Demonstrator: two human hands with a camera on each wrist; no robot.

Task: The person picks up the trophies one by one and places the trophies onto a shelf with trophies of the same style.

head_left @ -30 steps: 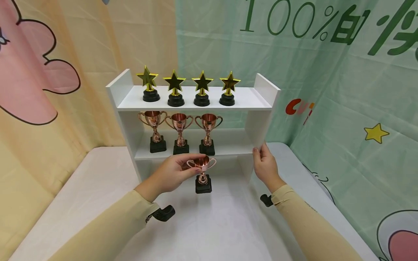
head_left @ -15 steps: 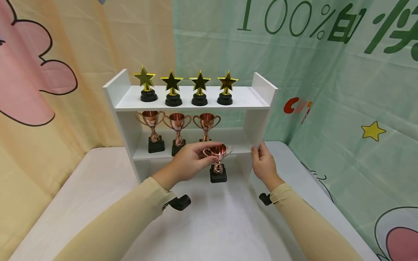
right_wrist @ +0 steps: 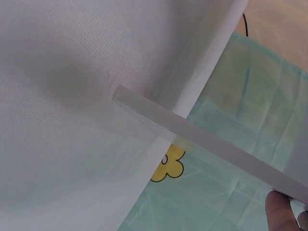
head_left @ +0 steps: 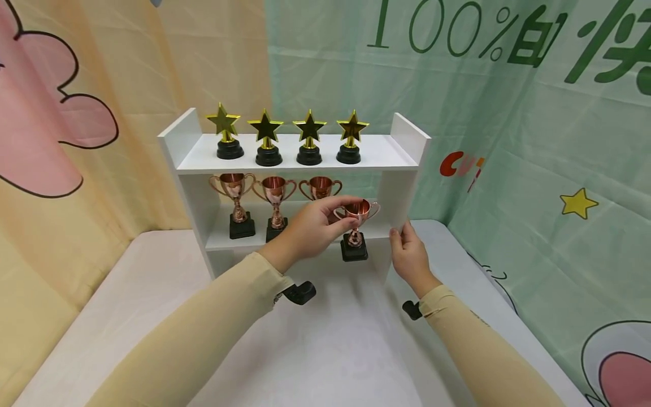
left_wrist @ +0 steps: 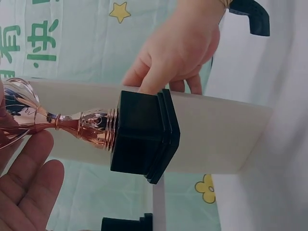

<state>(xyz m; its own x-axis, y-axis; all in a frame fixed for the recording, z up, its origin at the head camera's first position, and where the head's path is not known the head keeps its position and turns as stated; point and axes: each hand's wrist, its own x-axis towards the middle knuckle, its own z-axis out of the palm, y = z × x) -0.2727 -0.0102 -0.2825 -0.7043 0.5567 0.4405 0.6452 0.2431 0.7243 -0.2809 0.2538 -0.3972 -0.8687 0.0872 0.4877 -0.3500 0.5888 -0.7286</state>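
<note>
My left hand (head_left: pixel 317 226) pinches a copper-coloured trophy cup (head_left: pixel 357 211) by its bowl, thumb in front and fingers behind. The cup hangs upright before the right part of the middle shelf; its square black base (left_wrist: pixel 139 132) fills the centre of the left wrist view. My right hand (head_left: pixel 411 257) grips the front edge of the right side panel of the white shelf unit (head_left: pixel 407 192). In the right wrist view its fingertip (right_wrist: pixel 279 211) lies against that panel. Several matching cups stand on the middle shelf, the rightmost one (head_left: pixel 320 186) partly hidden by my left hand.
Along the top shelf stand several gold star trophies (head_left: pixel 309 127) on round black bases. The unit rests on a white-covered table (head_left: pixel 325 350). Printed cloth curtains (head_left: pixel 508 124) hang behind and at the sides.
My left hand has carried the trophy cup up and to the right, from below the middle shelf's edge to its right part. My right hand keeps its grip on the side panel.
</note>
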